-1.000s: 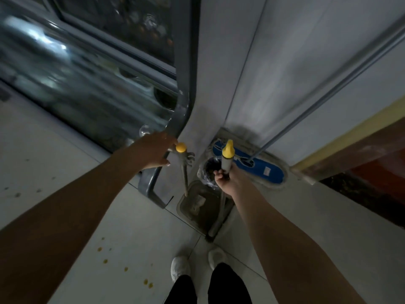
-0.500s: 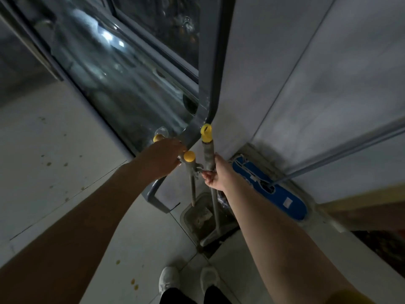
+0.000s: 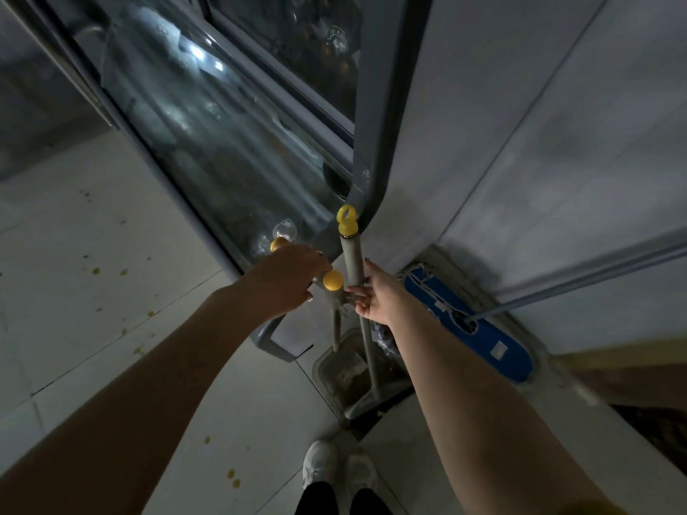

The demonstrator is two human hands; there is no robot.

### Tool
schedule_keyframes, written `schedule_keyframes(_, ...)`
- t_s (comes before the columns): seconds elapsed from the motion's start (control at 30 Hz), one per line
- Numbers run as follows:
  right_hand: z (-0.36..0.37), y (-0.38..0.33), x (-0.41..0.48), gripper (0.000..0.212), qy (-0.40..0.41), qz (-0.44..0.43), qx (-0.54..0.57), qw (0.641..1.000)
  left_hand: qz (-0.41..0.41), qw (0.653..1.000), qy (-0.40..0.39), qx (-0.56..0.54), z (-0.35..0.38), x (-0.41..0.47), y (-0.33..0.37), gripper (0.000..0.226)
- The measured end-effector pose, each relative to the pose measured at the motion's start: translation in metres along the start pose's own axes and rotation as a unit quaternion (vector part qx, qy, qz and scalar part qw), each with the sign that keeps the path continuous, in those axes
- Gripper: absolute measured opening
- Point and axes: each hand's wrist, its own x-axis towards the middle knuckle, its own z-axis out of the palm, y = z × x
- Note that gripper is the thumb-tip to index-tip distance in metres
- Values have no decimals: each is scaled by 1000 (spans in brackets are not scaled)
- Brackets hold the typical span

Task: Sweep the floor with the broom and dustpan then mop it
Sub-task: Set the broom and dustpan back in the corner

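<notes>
Below, we list what our head camera takes in. Item one: the broom (image 3: 352,262), a grey pole with a yellow ring cap at its top, standing close to upright, its long axis running from the cap down toward the floor by our feet, where its head meets the tiles. Our right hand (image 3: 375,296) is against the pole's grey sleeve, fingers (image 3: 357,291) loosely curled with some lifted off, so we cannot tell whether the hold is firm. Item two: the dustpan (image 3: 344,368), a grey tray on the floor just left of the broom pole, its own thin handle rising nearly upright to a round yellow knob (image 3: 333,280) beside the broom. Our left hand (image 3: 288,278) is closed over something by that knob, a yellow tip (image 3: 277,244) showing past the knuckles; what it clasps is hidden. Item three: the mop (image 3: 470,325), blue flat head lying at the foot of the wall, long axis slanting from upper left to lower right, its metal pole leaning away to the right.

Surface: pale floor tiles (image 3: 93,328), dotted with small yellow specks on the left. Room: dim; a glass door (image 3: 208,124) in a grey frame ahead, a pale wall (image 3: 520,124) to the right. Our white shoes (image 3: 336,466) stand just behind the broom head.
</notes>
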Motion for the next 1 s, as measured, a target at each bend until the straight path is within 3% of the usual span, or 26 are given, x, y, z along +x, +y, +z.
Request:
schedule_keyframes(0.17, -14, -5, -31, 33, 3, -33, -27, 999, -18, 999, -6, -38, -8, -6, 5, 49)
schedule_keyframes(0.4, -30, -34, -99, 43, 27, -143, -112, 983, -54, 979, 91, -177, -36, -1, 45, 42)
schedule_keyframes(0.63, -68, -52, -198, 19, 66, -254, -53, 963, 7, 930, 140, -341, -85, 14, 119, 40)
schedule_keyframes(0.77, -104, -63, -263, 22, 78, -328, -23, 941, 54, 894, 177, -407, -122, 21, 169, 36)
schedule_keyframes(1.0, -194, -81, -356, 48, 104, -441, 64, 889, 130, 860, 186, -457, -165, 32, 278, 35)
